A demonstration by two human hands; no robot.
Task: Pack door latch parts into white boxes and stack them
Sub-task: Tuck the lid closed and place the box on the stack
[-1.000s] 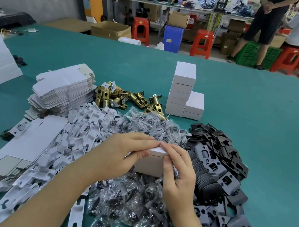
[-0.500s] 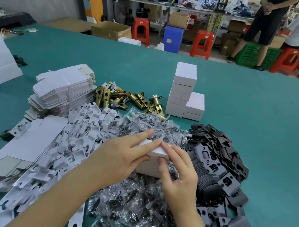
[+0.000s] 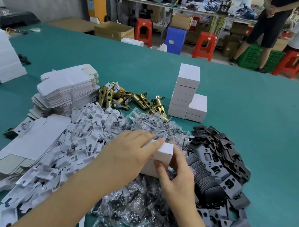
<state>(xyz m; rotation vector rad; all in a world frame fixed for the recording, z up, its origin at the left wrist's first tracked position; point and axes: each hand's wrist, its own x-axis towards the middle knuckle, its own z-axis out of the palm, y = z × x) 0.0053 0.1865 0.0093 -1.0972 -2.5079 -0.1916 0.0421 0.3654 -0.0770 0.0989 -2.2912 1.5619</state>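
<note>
Both hands meet on one small white box (image 3: pixel 164 152) held just above the heap of clear plastic bags (image 3: pixel 141 207) in the middle of the green tabletop (image 3: pixel 263 116). The left hand (image 3: pixel 127 157) lies over the box's top and near-left side, fingers fairly straight and pressing along the upper edge. The right hand (image 3: pixel 175 179) comes in from below right, its thumb and curled fingers pinching the box's near end, where a flap probably tucks in; whether that flap is fully shut I cannot tell.

Thin card like this should be light in itself, but with metal latch parts inside it will likely feel heavier than it looks and weighted toward wherever the parts sit. The walls will probably dent under a hard squeeze and the smooth card may slide in the fingers, so the safest hold looks to be across the two long sides near the corners, where folds stiffen it, with a finger over the flap end.

Behind, well apart from the hands, stands the stack of boxes (image 3: pixel 186 91), a tall column with a shorter one touching its right side. Brass latches (image 3: pixel 127 99) lie just left of it, and black plates (image 3: pixel 221 165) are heaped beside the right hand.
</note>
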